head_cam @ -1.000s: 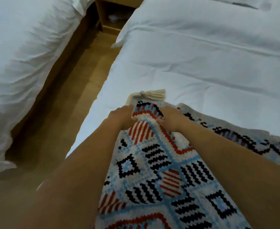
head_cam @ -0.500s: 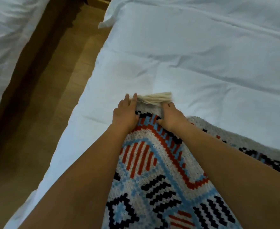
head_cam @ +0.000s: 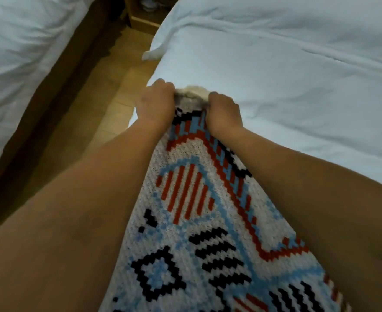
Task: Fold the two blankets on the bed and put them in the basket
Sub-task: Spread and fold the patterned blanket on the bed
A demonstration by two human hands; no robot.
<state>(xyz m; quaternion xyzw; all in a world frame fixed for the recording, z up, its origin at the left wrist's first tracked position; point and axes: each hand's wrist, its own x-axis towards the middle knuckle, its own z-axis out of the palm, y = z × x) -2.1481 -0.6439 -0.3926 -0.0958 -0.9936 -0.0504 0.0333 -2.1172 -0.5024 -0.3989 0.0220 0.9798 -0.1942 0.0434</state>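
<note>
Smooth white bed sheet fills the upper right of the frame, open for reaching. At left, a narrow wooden floor strip runs between it and a second white bed, up to a wooden nightstand.

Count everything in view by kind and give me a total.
1 patterned white, blue, red and black knitted blanket
2 beds with white bedding: left bed, right bed
2 bare hands, both gripping the blanket's end: left hand, right hand
1 wooden nightstand
Total: 6
</note>
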